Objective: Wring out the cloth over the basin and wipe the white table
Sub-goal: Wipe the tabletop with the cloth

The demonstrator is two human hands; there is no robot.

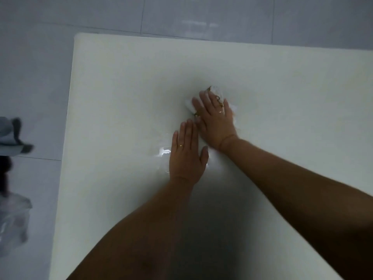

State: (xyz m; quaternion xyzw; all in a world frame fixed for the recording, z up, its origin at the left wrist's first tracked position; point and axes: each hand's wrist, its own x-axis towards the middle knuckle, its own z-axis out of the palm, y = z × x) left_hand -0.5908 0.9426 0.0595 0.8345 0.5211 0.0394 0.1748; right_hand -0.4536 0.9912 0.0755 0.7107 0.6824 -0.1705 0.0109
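Observation:
A white table fills most of the view. My right hand lies flat with straight fingers on a small white cloth with a brownish pattern, pressing it onto the tabletop near the middle. Most of the cloth is hidden under that hand. My left hand rests flat on the table just below and left of the right hand, fingers straight, holding nothing. A wet, shiny patch shows beside the left hand. The basin is not in view.
Grey floor tiles surround the table at the left and far sides. A blurred grey and dark object and something translucent lie on the floor at the left edge.

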